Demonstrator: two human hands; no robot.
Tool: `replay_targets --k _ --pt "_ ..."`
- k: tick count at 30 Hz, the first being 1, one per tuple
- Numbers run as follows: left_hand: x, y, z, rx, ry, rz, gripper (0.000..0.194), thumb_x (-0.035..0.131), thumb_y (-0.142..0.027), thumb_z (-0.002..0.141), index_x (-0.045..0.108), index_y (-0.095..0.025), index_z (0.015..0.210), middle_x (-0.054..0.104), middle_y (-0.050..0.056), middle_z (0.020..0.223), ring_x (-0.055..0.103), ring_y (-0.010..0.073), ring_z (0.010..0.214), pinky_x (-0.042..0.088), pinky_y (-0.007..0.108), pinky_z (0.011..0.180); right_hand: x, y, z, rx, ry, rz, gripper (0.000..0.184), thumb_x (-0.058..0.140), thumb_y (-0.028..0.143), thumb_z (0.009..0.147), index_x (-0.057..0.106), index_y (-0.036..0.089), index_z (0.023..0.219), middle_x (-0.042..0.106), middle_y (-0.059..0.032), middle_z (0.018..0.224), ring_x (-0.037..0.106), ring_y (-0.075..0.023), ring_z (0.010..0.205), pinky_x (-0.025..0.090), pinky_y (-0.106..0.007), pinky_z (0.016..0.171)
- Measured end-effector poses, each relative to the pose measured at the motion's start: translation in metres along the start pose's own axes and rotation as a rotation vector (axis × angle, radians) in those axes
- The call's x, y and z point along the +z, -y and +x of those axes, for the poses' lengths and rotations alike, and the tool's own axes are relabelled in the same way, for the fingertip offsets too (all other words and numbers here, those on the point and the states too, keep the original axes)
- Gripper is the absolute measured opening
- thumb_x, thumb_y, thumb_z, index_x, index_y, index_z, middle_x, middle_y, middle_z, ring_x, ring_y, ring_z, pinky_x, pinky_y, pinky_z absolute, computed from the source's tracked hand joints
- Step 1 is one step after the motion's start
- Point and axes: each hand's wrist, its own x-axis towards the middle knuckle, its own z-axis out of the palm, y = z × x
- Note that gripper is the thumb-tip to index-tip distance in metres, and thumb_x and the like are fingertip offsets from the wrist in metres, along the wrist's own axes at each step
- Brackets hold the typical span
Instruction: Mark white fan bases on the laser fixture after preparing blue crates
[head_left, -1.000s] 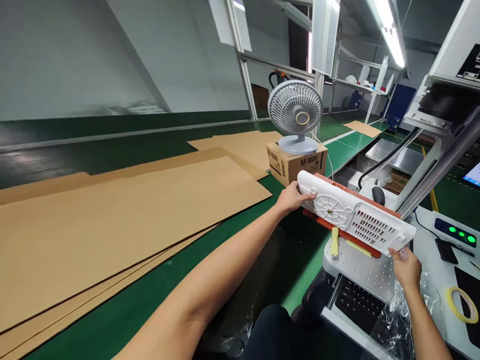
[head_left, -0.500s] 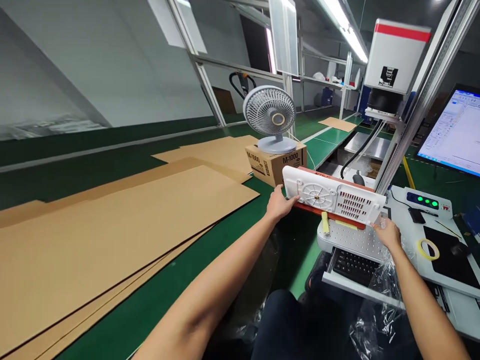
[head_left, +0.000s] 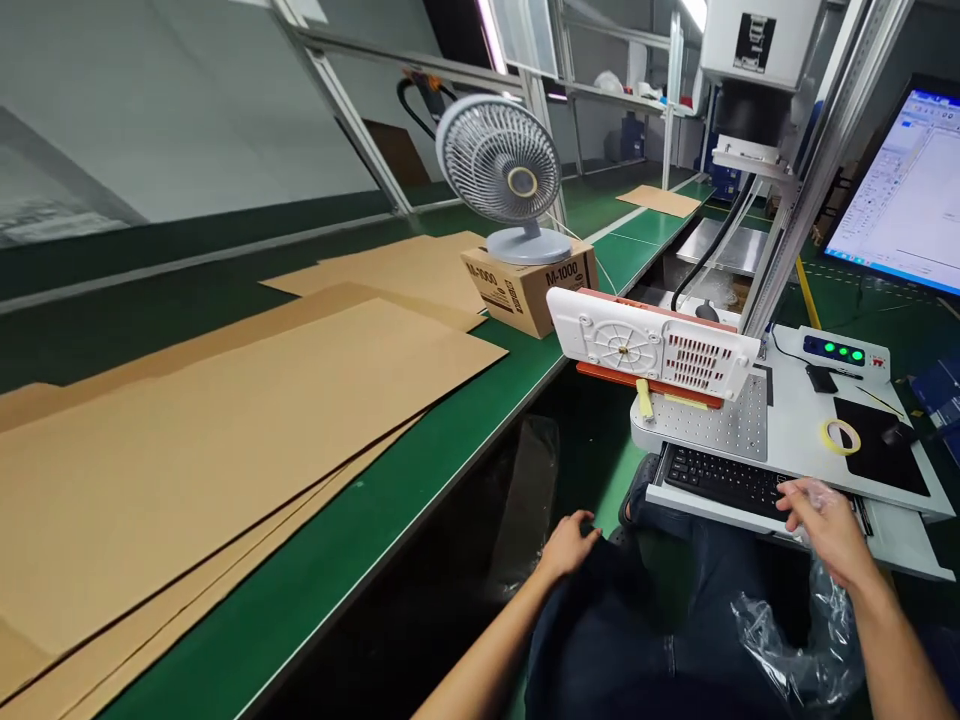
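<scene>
A white plastic panel (head_left: 652, 345) with a round grille and rows of slots stands tilted in an orange-red holder (head_left: 649, 384) on a perforated metal plate (head_left: 709, 425). Neither hand touches it. My left hand (head_left: 571, 545) is empty by my thigh, its fingers loosely bent and the thumb apart. Over the right end of the keyboard (head_left: 724, 482), my right hand (head_left: 821, 520) has bent fingers closed on a clear plastic bag (head_left: 806, 640). The crumpled bag hangs below that hand beside my lap.
Brown cardboard sheets (head_left: 247, 430) lie on the green bench (head_left: 390, 520) at left. A grey fan (head_left: 499, 165) stands on an M-1000 box (head_left: 529, 285). A white marking head (head_left: 757, 45) hangs above the panel. Tape (head_left: 840, 437) and a monitor (head_left: 900, 190) are at right.
Both hands have let go of the white panel and moved down toward my lap. The panel stays in the holder. The plastic bag has moved with my right hand.
</scene>
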Motion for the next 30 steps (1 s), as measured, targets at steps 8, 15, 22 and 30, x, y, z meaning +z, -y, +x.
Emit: replay_targets --k 8,15,22,30 --pt "0.065 0.031 -0.029 -0.058 0.117 0.289 0.048 0.066 -0.035 0.1 0.071 -0.022 0.146 0.036 0.018 0.182 0.021 0.0454 0.173 0.032 0.065 0.134 0.031 -0.131 0.007 0.075 -0.172 -0.268 0.058 0.056 0.069 0.088 0.078 0.021 0.111 0.083 -0.0121 0.099 0.074 -0.0266 0.067 0.057 -0.039 0.069" --pt "0.082 0.04 -0.036 -0.029 0.116 0.394 0.048 0.057 -0.036 0.107 0.069 -0.02 0.15 0.029 0.018 0.185 0.016 0.0437 0.175 0.028 0.059 0.137 0.031 -0.16 0.05 -0.06 -0.293 -0.335 0.036 0.053 0.053 0.093 0.071 0.026 0.108 0.083 -0.0117 0.111 0.079 -0.0315 0.103 0.059 -0.044 0.093" --pt "0.098 0.047 -0.032 -0.01 0.057 0.461 0.049 0.054 -0.041 0.109 0.069 -0.021 0.151 0.034 0.017 0.182 0.022 0.0437 0.173 0.032 0.058 0.135 0.033 -0.189 0.057 -0.088 -0.336 -0.304 0.029 0.048 0.036 0.091 0.058 0.026 0.115 0.079 -0.0127 0.124 0.076 -0.0298 0.116 0.057 -0.046 0.106" --pt "0.093 0.036 -0.03 -0.021 0.059 0.479 0.046 0.057 -0.04 0.106 0.072 -0.023 0.146 0.034 0.018 0.181 0.021 0.0449 0.172 0.033 0.061 0.132 0.023 -0.176 0.073 0.155 -0.148 -0.41 0.04 0.05 0.022 0.095 0.057 0.026 0.135 0.073 -0.0111 0.147 0.074 -0.0312 0.125 0.054 -0.043 0.107"
